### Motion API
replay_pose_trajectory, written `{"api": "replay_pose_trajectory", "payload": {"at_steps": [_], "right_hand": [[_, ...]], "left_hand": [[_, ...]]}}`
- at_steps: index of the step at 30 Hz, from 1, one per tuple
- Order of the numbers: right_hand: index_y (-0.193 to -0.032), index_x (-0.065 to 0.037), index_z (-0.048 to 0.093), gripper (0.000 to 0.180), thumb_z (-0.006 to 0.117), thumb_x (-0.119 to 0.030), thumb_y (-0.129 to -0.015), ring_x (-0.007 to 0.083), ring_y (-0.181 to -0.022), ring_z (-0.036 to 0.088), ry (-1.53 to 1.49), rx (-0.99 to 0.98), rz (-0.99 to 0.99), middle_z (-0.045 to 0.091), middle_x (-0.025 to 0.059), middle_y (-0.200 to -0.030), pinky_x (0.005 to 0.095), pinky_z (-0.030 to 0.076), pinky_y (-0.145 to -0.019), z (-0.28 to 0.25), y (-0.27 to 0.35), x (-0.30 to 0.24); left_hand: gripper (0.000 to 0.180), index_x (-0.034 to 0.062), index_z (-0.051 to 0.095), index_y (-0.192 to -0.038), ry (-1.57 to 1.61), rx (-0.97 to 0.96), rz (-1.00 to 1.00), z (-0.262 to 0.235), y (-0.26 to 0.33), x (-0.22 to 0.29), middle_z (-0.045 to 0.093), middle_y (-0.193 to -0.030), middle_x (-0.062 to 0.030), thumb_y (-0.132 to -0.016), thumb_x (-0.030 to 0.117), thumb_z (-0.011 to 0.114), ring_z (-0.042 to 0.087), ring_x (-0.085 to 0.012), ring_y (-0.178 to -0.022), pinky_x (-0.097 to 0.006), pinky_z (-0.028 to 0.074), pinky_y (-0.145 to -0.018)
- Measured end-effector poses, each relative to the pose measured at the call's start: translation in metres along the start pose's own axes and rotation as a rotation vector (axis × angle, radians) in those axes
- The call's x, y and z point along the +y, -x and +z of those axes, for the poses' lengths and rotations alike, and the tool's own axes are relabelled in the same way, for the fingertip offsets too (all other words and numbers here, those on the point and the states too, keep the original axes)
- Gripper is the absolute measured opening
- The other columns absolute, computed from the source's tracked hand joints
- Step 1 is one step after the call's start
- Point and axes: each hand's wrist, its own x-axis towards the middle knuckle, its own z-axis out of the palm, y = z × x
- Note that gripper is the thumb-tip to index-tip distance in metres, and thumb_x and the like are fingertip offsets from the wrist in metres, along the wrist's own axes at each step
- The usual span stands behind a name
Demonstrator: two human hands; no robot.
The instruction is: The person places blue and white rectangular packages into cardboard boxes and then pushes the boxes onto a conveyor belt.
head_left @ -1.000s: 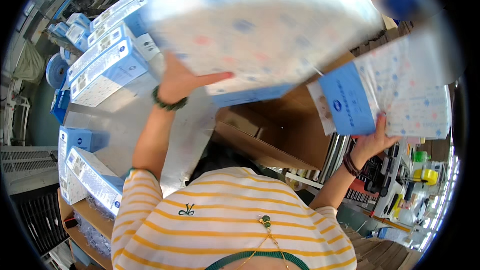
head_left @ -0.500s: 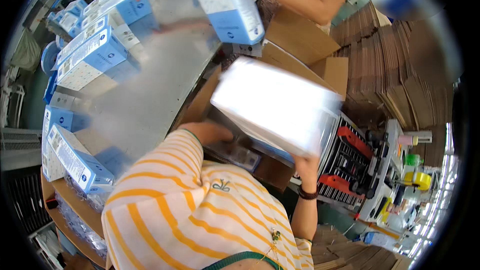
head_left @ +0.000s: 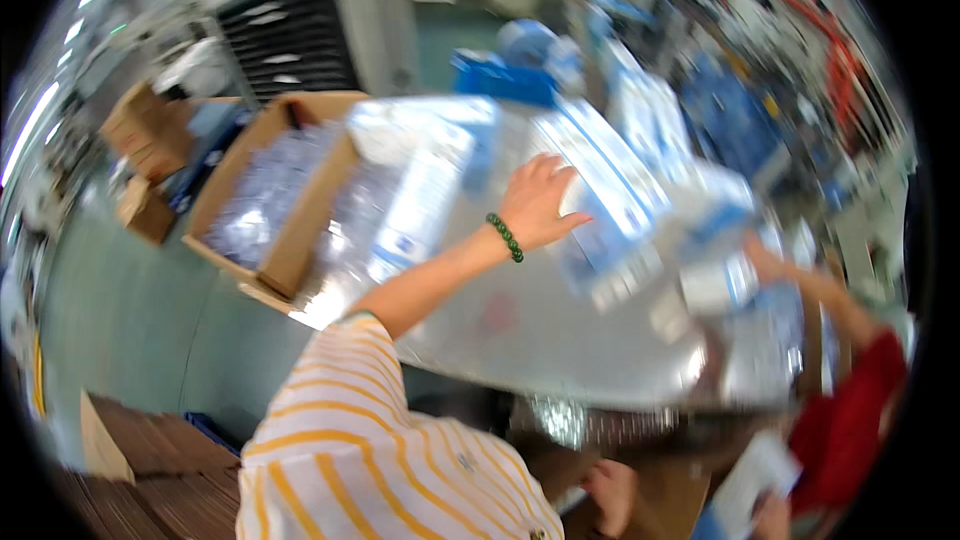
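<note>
White-and-blue rectangular packs (head_left: pixel 610 205) lie in a blurred row on the shiny metal table (head_left: pixel 560 330). The left hand (head_left: pixel 538 202) rests flat on one, fingers spread. Beside the table, an open brown cardboard box (head_left: pixel 300 230) holds clear plastic-wrapped bundles (head_left: pixel 262 190). The right hand (head_left: pixel 612 492) hangs low; its grip is unclear.

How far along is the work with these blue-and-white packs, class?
Done: the cardboard box beside the table holds clear-wrapped packs. In hand: the left hand lies open on a blue-and-white pack on the metal table. Left: more packs lie on the table; blur hides their number.
</note>
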Motion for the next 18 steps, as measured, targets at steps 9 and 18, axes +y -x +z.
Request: {"api": "replay_pose_trajectory", "payload": {"at_steps": [9,18], "right_hand": [[-0.125,-0.001,0.044,0.052,0.062,-0.023,-0.081,0.0348,-0.114,0.044,0.607,0.737,-0.613,0.048,0.023,-0.122,0.0425,0.031,-0.097,-0.068,-0.35,-0.169],[-0.138,-0.007,0.023,0.089,0.07,-0.029,-0.066,0.0342,-0.117,0.041,0.883,0.052,-0.022,0.044,0.0224,-0.125,0.0424,0.031,-0.099,-0.106,-0.244,-0.184]], "left_hand": [[0.087,0.0222,0.02,-0.141,-0.415,-0.305,-0.894,0.009,0.007,-0.13,0.019,-0.142,-0.0191,-0.066,0.033,0.065,0.035,-0.0406,-0.12,-0.057,0.037,-0.083],[0.1,0.0105,0.022,-0.139,0.148,0.131,-0.584,-0.105,0.039,-0.137,0.043,-0.121,-0.0227,-0.054,0.02,0.074,0.046,-0.0337,-0.11,-0.038,0.04,-0.091]]}}
